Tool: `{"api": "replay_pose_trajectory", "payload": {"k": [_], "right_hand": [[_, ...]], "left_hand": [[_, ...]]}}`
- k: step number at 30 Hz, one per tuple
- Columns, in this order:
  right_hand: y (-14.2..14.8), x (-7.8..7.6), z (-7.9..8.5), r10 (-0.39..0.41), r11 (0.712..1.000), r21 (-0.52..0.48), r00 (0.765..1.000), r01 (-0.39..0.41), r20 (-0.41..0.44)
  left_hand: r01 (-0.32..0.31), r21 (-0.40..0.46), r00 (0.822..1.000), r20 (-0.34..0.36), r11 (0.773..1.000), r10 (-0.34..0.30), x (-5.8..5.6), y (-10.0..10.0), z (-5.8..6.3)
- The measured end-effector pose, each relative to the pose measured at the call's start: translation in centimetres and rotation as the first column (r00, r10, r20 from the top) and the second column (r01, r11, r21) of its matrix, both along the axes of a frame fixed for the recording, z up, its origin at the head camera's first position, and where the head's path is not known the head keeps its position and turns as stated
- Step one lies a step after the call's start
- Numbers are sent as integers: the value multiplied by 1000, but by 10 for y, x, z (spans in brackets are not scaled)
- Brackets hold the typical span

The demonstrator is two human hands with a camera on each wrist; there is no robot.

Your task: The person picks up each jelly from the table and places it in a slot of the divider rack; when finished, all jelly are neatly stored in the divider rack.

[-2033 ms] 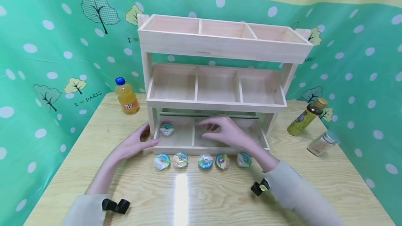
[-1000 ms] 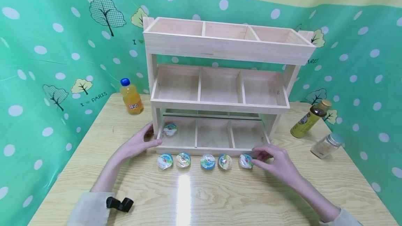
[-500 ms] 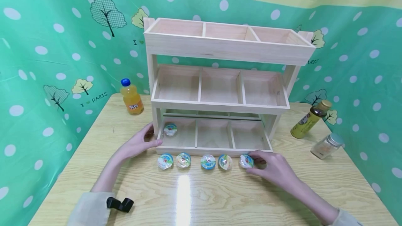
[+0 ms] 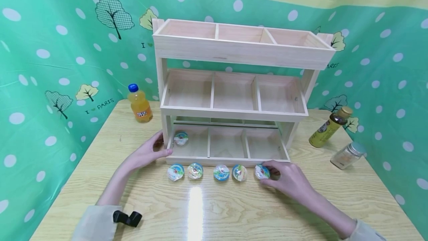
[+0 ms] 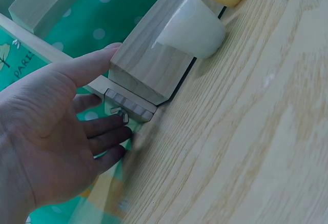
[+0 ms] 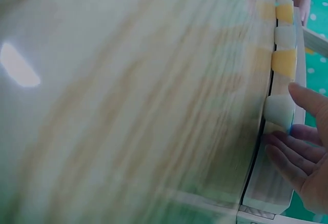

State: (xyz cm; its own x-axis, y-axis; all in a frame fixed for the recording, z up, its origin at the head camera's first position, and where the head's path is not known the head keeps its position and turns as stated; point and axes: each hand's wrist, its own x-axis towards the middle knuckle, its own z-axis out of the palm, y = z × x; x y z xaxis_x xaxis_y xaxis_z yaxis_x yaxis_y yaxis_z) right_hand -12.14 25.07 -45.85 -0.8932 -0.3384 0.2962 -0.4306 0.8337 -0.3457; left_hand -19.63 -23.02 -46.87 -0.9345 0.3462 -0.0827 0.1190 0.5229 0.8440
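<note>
My left hand (image 4: 143,154) holds the lower left corner of a wooden three-tier shelf (image 4: 230,116). Its thumb presses on the front of the bottom tray (image 5: 148,65), while the other fingers lie along the side. Low at the right, my right hand (image 4: 289,179) has thumb and index finger on either side of a jelly cup (image 4: 261,172) with a printed lid; in the right wrist view this cup (image 6: 279,108) is whitish and sits upright. More jelly cups (image 4: 221,173) stand in a row to its left. Another jelly cup (image 4: 181,138) lies in the bottom tray's left compartment.
An orange drink bottle (image 4: 140,107) stands left of the shelf. At the right are a brown-and-yellow bottle (image 4: 326,131) and a glass jar (image 4: 346,156). A green dotted cloth (image 4: 67,62) hangs behind and beside the wooden table (image 4: 227,211).
My right hand has moved from over the bottom tray's middle down to the rightmost jelly cup and closed in around it. My left hand stays on the shelf corner.
</note>
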Motion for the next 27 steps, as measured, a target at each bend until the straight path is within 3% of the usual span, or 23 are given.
{"api": "replay_pose_trajectory", "payload": {"k": [16, 24, 27], "right_hand": [[-2, 1, 0, -11, 996, -90, 996, 18, 84], [-2, 4, 2, 20, 999, 45, 999, -18, -46], [-4, 4, 5, 23, 997, 75, 998, -18, -57]], "left_hand": [[-5, 6, 1000, 0, 1000, 5, -1, -1, -1], [-5, -7, 1000, 1, 1000, 5, -1, -1, -1], [-6, -14, 1000, 5, 1000, 6, -1, -1, -1]]}}
